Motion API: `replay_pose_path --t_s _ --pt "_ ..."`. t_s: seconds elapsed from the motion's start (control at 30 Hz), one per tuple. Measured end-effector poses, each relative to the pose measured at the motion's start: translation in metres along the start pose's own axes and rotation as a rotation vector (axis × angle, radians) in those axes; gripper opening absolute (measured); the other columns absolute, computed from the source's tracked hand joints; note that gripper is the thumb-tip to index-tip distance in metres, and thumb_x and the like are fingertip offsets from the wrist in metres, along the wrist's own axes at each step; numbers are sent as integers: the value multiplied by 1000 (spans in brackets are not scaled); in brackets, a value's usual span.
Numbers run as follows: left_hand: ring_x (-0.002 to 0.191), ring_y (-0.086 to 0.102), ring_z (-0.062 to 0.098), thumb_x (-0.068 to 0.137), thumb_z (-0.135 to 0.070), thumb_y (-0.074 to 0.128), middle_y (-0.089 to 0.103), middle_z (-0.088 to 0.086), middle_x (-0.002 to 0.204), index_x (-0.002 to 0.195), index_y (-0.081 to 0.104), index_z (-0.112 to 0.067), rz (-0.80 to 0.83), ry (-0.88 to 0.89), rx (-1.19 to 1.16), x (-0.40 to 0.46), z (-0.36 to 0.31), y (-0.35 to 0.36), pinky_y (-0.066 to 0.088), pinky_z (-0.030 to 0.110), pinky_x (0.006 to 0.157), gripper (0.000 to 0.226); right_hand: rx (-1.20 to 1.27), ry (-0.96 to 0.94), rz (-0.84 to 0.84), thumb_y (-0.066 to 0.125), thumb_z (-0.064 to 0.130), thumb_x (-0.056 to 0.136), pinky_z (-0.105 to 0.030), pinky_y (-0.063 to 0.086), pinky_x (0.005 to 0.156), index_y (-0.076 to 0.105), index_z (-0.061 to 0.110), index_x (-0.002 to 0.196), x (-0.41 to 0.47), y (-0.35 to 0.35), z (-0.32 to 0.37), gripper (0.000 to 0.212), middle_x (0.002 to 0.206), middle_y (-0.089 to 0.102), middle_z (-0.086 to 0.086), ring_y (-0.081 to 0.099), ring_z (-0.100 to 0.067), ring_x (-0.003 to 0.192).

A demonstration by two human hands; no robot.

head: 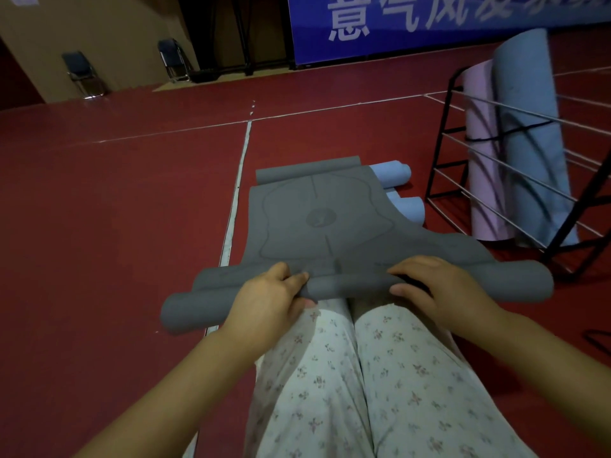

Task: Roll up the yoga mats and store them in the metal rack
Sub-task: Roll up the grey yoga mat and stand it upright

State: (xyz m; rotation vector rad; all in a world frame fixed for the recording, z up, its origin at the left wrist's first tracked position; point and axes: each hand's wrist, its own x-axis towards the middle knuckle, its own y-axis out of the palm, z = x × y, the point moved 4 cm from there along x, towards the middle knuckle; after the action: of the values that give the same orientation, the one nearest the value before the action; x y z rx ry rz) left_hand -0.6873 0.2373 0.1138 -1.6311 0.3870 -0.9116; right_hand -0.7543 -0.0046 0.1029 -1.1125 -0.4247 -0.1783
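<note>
A grey yoga mat (317, 219) lies on the red floor ahead of my knees, its near end rolled into a thick tube and its far end curled. My left hand (267, 295) grips the roll left of centre, fingers curled over its top. My right hand (433, 289) grips the roll right of centre, thumb under the front. A black metal rack (496, 163) with silver bars stands at the right. It holds an upright pink rolled mat (479, 153) and a blue rolled mat (529, 133).
Two light blue rolled mats (393, 173) (410, 209) lie on the floor beyond the grey mat's right edge, next to the rack. A white floor line (236, 200) runs along the mat's left side. Folding chairs (82, 72) stand at the far wall under a blue banner (429, 24).
</note>
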Motion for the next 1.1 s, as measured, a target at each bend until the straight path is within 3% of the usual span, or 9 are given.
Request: replay_pose_path --t_s 0.1,0.2,0.33,0.43,0.5,0.6,0.77,0.93,1.1 --pt "66 65 27 82 -35 65 64 6 87 111 66 -10 10 -44 -88 5 6 -5 51 34 51 39 82 35 35 59 42 87 -4 34 75 68 19 109 10 0 -5 33 98 63 12 59 -9 92" --pt "95 61 27 92 -36 59 62 5 112 121 55 -12 36 -98 -147 15 11 -8 43 31 72 38 178 127 89 62 28 90 -1 36 72 61 25 113 18 0 -11 23 98 60 17 55 -2 90" --pt "102 56 21 94 -33 55 62 4 114 116 60 -13 176 -108 -223 33 19 -9 35 21 75 30 194 140 191 58 27 92 -5 37 68 60 31 92 32 -2 -11 4 87 62 16 55 1 79" --pt "106 55 19 97 -30 50 63 5 117 117 62 -13 305 -125 -271 45 25 -4 32 17 77 28 79 118 226 55 26 95 -11 37 72 68 18 97 40 2 -15 16 94 65 6 57 -11 90" --pt "112 53 21 100 -29 45 61 6 120 121 61 -12 372 -104 -249 51 25 0 35 20 85 31 -159 54 126 57 24 94 -30 36 73 72 14 93 44 5 -12 17 93 64 -2 56 -22 92" --pt "113 49 25 100 -36 37 55 6 118 120 63 -15 358 -54 -136 51 26 5 37 33 97 39 -326 -60 -51 69 12 77 -32 33 55 69 10 67 39 10 1 11 66 55 -6 57 -30 64" --pt "97 52 27 101 -31 34 53 7 103 106 64 -8 221 21 -54 44 20 10 42 37 87 38 -356 -51 -89 71 34 79 -32 49 47 72 11 92 20 12 10 26 77 67 -3 63 -25 70" --pt "67 63 28 90 -38 31 63 5 78 93 69 -12 12 47 -49 33 17 7 51 31 49 47 -348 -32 19 83 36 67 -34 49 52 65 17 109 17 11 6 50 91 67 -1 63 -27 83" --pt "69 61 29 90 -45 24 66 6 81 98 62 -14 -64 -17 -149 34 20 5 50 39 54 50 -269 4 86 62 42 87 -31 44 82 55 24 128 27 9 3 45 117 61 4 52 -20 109"
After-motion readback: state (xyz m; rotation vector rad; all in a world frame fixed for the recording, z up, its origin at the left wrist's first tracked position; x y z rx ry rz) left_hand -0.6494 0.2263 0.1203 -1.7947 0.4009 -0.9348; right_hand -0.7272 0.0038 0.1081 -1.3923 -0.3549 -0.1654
